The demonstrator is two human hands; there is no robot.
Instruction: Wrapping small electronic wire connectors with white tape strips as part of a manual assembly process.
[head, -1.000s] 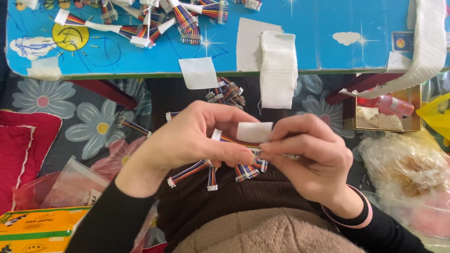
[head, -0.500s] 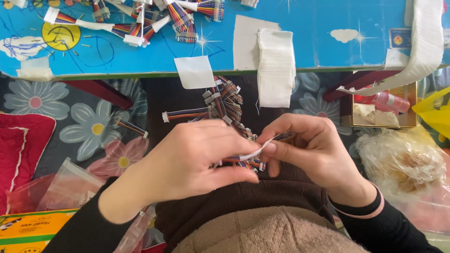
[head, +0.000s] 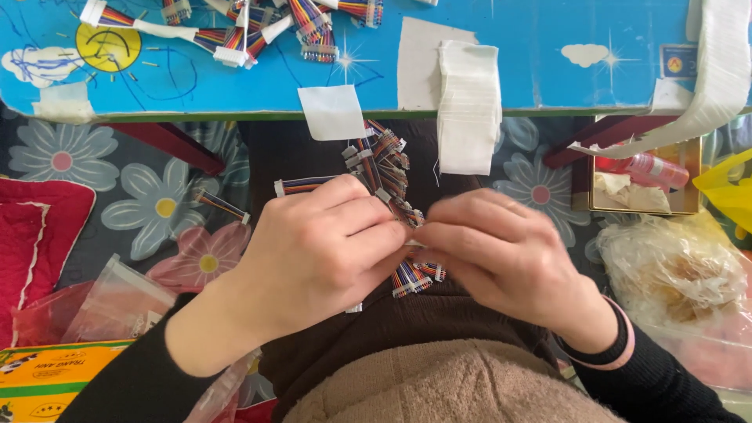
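Note:
My left hand (head: 317, 251) and my right hand (head: 501, 254) meet over my lap, fingertips pressed together on a bundle of rainbow ribbon cables (head: 384, 168) with small white connectors. The cable ends fan out above the fingers and more ends (head: 411, 278) poke out below them. A bit of white tape shows under my left hand; the spot where the fingers meet is hidden. More ribbon cables (head: 235, 31) lie piled on the blue table (head: 548, 78) at the top left.
White tape strips (head: 468, 106) and a white square label (head: 333, 111) hang off the table's front edge. A long tape strip (head: 709, 86) hangs at the right. A single cable (head: 221, 205) lies on the flowered mat. Plastic bags (head: 674, 270) sit right; a red cushion (head: 35, 235) left.
Both hands have closed tighter around the bundle at my lap. The white tape piece held up between the fingers a second ago is now mostly hidden under them.

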